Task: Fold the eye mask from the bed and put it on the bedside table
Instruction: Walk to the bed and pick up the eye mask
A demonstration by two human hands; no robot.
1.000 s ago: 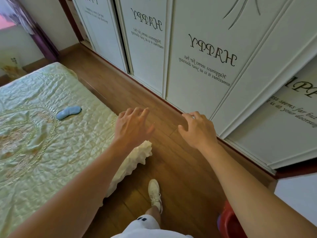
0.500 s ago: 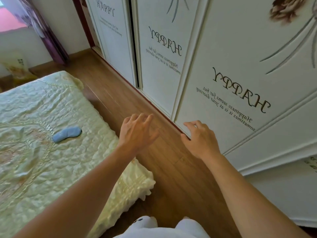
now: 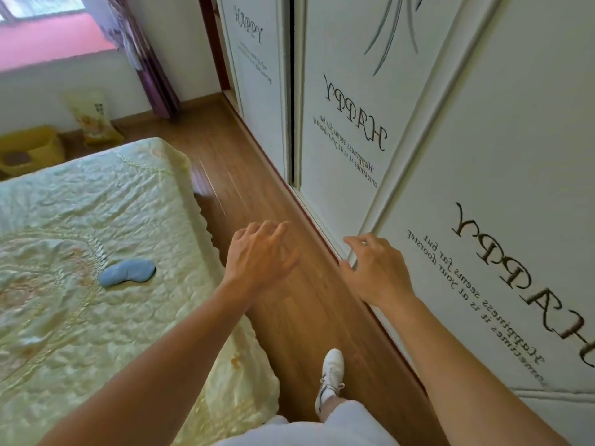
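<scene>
Nothing is done yet: the blue eye mask (image 3: pixel 126 273) is lying flat on the bed (image 3: pixel 96 317), unfolded, while the left hand (image 3: pixel 257 255) and right hand (image 3: pixel 373 272) are hovering empty, fingers spread.

A small pale-blue fabric eye mask (image 3: pixel 126 273) lies flat and unfolded on the crinkled cream-yellow quilted bedspread (image 3: pixel 96 317), near the bed's right edge. The left hand (image 3: pixel 257 255) hangs empty, fingers loosely spread, over the brown wooden plank floor (image 3: pixel 244 175) just past that edge, apart from the mask. The right hand (image 3: pixel 375 272), also empty with fingers curled, is held out beside the white sliding wardrobe doors (image 3: pixel 360 123) (printed with mirrored "HAPPY" lettering). A white lace-up sneaker (image 3: pixel 331 375) stands on the floor between bed and wardrobe.
</scene>
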